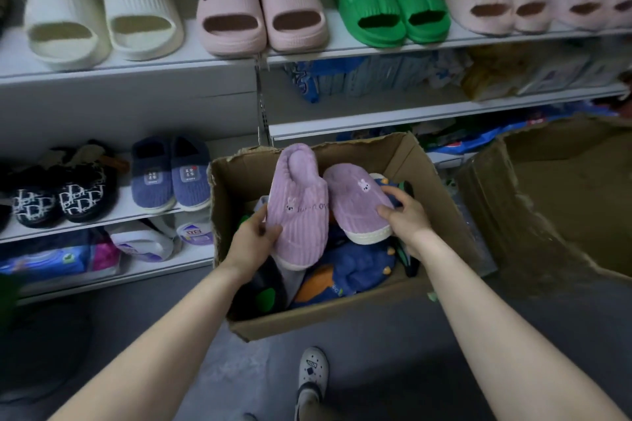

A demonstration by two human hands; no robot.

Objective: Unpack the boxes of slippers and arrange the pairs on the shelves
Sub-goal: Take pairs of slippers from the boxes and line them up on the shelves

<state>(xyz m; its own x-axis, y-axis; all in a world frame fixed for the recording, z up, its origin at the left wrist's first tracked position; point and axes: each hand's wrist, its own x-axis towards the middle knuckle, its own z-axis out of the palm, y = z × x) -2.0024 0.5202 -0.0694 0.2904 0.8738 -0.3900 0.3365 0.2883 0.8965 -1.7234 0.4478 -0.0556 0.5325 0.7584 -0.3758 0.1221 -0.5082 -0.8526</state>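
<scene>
An open cardboard box point(441, 202) stands on the floor in front of me, with several slippers inside. My left hand point(253, 237) grips one lilac corduroy slipper point(299, 212) by its toe end, held above the box. My right hand point(405, 212) holds the matching lilac slipper point(355, 198) just to the right, with its white sole facing me. Both carry a small bunny patch. Below them lie blue slippers with orange trim point(349, 270) and a dark one with a green patch point(263, 294).
The upper shelf point(136, 67) carries cream, pink, green and pale pink slides. The lower left shelf point(113, 215) holds black patterned slippers and a blue pair point(171, 174). A second open box point(554, 202) stands at right. My foot in a white clog point(311, 369) is on the grey floor.
</scene>
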